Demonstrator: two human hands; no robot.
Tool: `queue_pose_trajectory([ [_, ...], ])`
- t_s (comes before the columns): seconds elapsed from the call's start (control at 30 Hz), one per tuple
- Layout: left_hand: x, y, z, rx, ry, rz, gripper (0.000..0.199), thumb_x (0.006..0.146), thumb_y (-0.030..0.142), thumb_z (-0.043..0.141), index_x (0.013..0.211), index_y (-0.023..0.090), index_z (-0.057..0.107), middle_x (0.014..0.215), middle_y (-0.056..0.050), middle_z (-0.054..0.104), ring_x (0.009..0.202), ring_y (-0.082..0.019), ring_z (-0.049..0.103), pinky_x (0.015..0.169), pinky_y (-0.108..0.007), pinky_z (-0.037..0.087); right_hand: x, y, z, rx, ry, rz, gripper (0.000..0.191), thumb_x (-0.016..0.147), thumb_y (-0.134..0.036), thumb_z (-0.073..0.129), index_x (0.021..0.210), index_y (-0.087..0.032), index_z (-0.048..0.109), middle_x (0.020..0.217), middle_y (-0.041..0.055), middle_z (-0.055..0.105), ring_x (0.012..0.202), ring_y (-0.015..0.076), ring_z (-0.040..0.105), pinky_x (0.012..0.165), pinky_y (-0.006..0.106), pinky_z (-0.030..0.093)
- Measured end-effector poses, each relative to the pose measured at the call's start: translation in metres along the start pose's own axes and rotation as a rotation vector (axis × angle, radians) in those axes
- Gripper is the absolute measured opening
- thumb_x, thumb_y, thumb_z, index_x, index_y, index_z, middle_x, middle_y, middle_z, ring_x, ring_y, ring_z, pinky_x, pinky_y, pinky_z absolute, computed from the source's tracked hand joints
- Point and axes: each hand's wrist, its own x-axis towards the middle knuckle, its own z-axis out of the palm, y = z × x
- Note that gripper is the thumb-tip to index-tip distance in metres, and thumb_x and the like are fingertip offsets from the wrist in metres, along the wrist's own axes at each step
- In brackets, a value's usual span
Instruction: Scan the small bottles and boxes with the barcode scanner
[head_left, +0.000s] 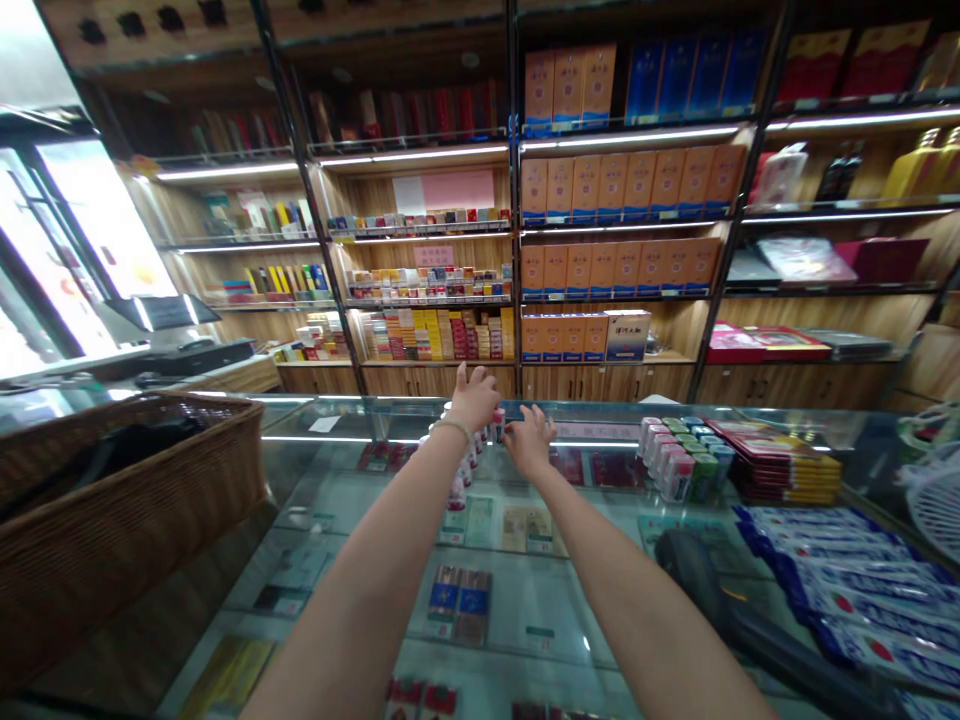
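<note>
Two bare forearms are stretching out over a glass-topped desk point(525, 610), whose case below is showing flat packets in rows. To the near left a brown wicker basket point(127, 500) is sitting on the desk; to the near right, blue-and-white wrapped packs point(847, 580) are lying in a fan beside a dark handset point(697, 570).

Farther out, the left hand point(474, 398), a thin bracelet on its wrist, is hovering with fingers spread wide above a row of small white bottles point(459, 478) standing upright near the desk's far edge. Just beside it, the right hand point(529, 438) is reaching with fingers curled narrow toward a small red-and-white bottle point(498, 424) at the far end of that row; whether it is gripping the bottle cannot be told.

To the right, a cluster of small pink and green boxes point(679, 455) is standing beside a stack of red cartons point(787, 470).

Beyond the desk, lit wooden shelves point(600, 235) are carrying orange boxes point(622, 185) and rows of coloured packets.
</note>
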Motion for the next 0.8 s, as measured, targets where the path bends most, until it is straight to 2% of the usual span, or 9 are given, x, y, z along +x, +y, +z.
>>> queue_pose_trajectory([
  [0.3, 0.0, -0.002, 0.004, 0.022, -0.053, -0.017, 0.017, 0.072, 0.02, 0.075, 0.086, 0.029, 0.078, 0.123, -0.008, 0.067, 0.132, -0.034, 0.041, 0.117, -0.068, 0.011, -0.004, 0.0, -0.004, -0.019, -0.032, -0.003, 0.024, 0.093, -0.031, 0.058, 0.112, -0.026, 0.072, 0.158, 0.0109, 0.039, 0.149, 0.0314, 0.022, 0.114, 0.06, 0.018],
  [0.47, -0.001, 0.0, -0.007, 0.026, -0.084, -0.048, 0.027, 0.075, 0.022, 0.074, 0.101, 0.031, 0.077, 0.132, -0.008, 0.063, 0.137, -0.035, 0.039, 0.117, -0.068, 0.011, -0.002, -0.004, -0.015, -0.04, -0.043, 0.022, 0.043, 0.091, -0.031, 0.059, 0.133, -0.022, 0.06, 0.161, 0.0153, 0.033, 0.151, 0.0326, 0.019, 0.117, 0.06, 0.016],
  [0.63, -0.002, 0.007, -0.024, 0.026, -0.096, -0.079, 0.054, 0.079, 0.032, 0.074, 0.132, 0.03, 0.064, 0.156, -0.013, 0.042, 0.147, -0.039, 0.028, 0.118, -0.068, 0.01, -0.002, -0.006, -0.046, -0.124, -0.135, 0.048, 0.073, 0.094, -0.041, 0.05, 0.158, -0.018, 0.024, 0.168, 0.017, 0.006, 0.154, 0.0348, -0.001, 0.118, 0.063, 0.006],
  [0.7, -0.003, 0.012, -0.031, 0.039, -0.109, -0.094, 0.06, 0.08, 0.034, 0.073, 0.138, 0.028, 0.058, 0.16, -0.014, 0.037, 0.149, -0.039, 0.024, 0.119, -0.067, 0.009, -0.005, -0.005, -0.062, -0.15, -0.167, 0.037, 0.075, 0.095, -0.045, 0.045, 0.159, -0.018, 0.018, 0.168, 0.0159, 0.0, 0.154, 0.0349, -0.007, 0.118, 0.065, 0.002],
  [0.8, -0.004, 0.025, -0.042, 0.062, -0.11, -0.112, 0.062, 0.082, 0.035, 0.071, 0.141, 0.027, 0.056, 0.161, -0.014, 0.034, 0.151, -0.038, 0.022, 0.12, -0.066, 0.007, -0.012, -0.001, -0.087, -0.162, -0.172, 0.024, 0.074, 0.096, -0.045, 0.043, 0.16, -0.019, 0.017, 0.169, 0.0151, -0.002, 0.154, 0.0348, -0.008, 0.117, 0.066, 0.0],
])
